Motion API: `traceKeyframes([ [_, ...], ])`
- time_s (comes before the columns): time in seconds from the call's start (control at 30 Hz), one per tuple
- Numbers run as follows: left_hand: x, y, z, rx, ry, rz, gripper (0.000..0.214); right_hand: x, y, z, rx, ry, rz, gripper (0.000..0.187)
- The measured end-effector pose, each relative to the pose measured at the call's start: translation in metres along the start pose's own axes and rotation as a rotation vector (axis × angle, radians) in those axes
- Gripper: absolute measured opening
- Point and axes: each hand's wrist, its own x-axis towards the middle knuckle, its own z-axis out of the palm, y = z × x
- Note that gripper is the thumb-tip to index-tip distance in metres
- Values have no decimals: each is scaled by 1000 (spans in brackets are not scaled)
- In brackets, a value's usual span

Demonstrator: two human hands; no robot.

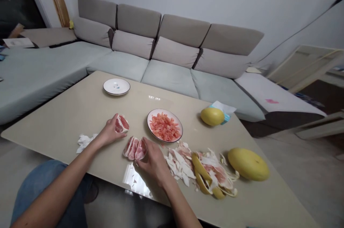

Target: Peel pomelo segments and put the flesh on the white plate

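Observation:
My left hand is closed around a chunk of peeled pomelo, its red flesh and white membrane facing right. Just to the right and nearer me, a row of pomelo segments lies on the table. My right hand has thumb and fingers on the right-hand end of that row, gripping the end segment. Beyond my right hand, a dark-rimmed plate holds a heap of red pomelo pulp. White membrane scraps and yellow peel are piled to the right of my right hand.
A whole pomelo rests at the table's right side. Farther back, a smaller yellow one sits against a tissue pack. A white plate stands far left. Crumpled tissue lies beside my left forearm. A grey sofa borders the table.

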Motion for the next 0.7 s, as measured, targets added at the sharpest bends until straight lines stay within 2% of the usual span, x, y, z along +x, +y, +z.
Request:
traceKeyframes([
  [0.27, 5, 2, 9, 4, 24, -13, 90, -2, 3, -10, -23, -139, 57, 80],
  [0.43, 9, 5, 10, 1, 62, -29, 90, -26, 13, -31, 41, -166, 105, 73],
  [0.57, -3, 30, 10, -20, 84, 35, 96, -48, 18, -51, 132, -115, 158, 55],
  [0.7, -41, 67, 17, -93, 48, 221, 95, -56, 5, -66, 315, -27, 204, 39],
])
